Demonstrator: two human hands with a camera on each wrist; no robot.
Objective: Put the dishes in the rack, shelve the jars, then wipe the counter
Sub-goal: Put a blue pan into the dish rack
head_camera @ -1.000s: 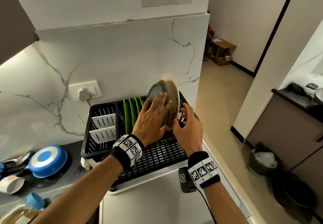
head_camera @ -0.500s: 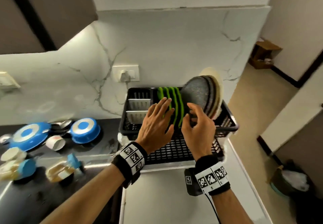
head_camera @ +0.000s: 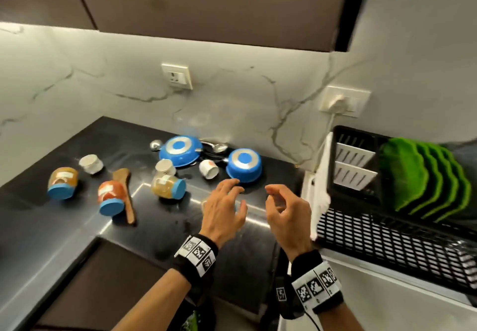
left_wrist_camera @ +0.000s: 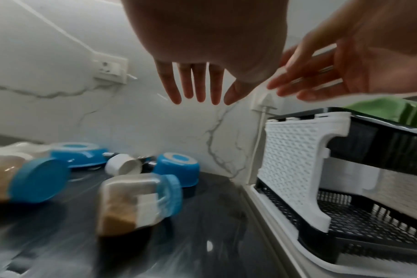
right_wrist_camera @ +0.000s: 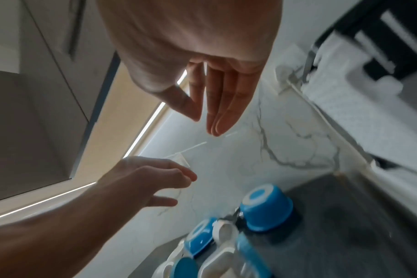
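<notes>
My left hand (head_camera: 238, 196) and right hand (head_camera: 273, 197) hover side by side over the black counter (head_camera: 160, 230), fingers relaxed, holding nothing. Just beyond them a blue bowl (head_camera: 244, 165) sits upside down, with a wider blue bowl (head_camera: 180, 150) behind it. Two white cups (head_camera: 209, 169) (head_camera: 165, 167) lie between the bowls. Three blue-lidded jars (head_camera: 169, 185) (head_camera: 111, 196) (head_camera: 63, 182) lie on their sides to the left. The left wrist view shows another jar (left_wrist_camera: 141, 199) lying below my left hand (left_wrist_camera: 198, 94). The black dish rack (head_camera: 361, 237) at right holds green plates (head_camera: 413, 178).
A wooden spatula (head_camera: 125, 194) lies between two jars, and a third white cup (head_camera: 90, 163) is further left. Spoons (head_camera: 216, 147) rest by the wall. Dark cabinets (head_camera: 206, 8) hang overhead. A plug and cord (head_camera: 338, 103) run down beside the rack.
Both hands have let go of the plates in the rack and moved left over the counter, empty. My view has swung left from the rack to the dishes and jars.
</notes>
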